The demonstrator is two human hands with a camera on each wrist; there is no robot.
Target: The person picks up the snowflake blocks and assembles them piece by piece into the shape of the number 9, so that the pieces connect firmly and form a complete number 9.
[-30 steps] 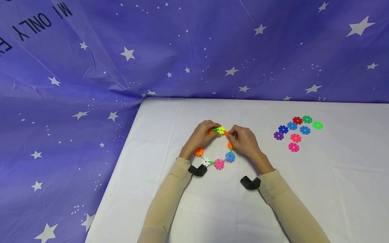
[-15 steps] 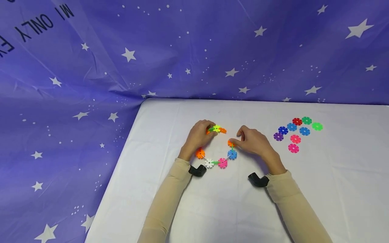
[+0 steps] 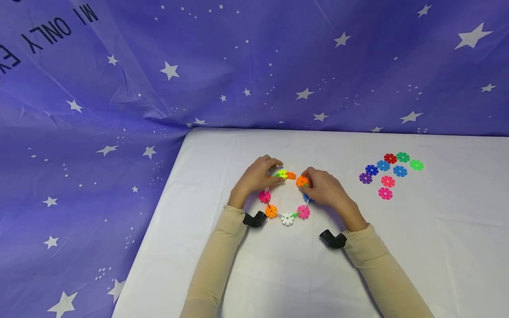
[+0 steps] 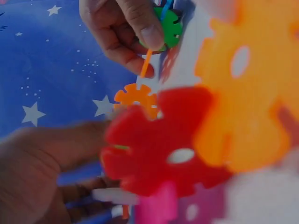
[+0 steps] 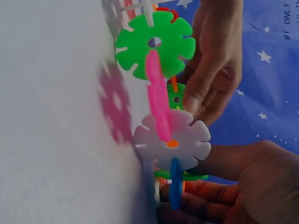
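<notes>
Plastic disc chain sits left of loose purple disc; right hand pinches its orange disc, left hand by yellow disc, fingers apart. Probably light, stiff, joints weak: grip rims

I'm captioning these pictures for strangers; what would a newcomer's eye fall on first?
Probably the purple-blue fabric backdrop with white stars, across the top and left of the head view. Next, the loop of bright notched plastic-looking discs between the person's left hand and right hand, at the white cloth-covered table. Then the loose flat multicoloured notched discs, lying to the right of both hands.
</notes>
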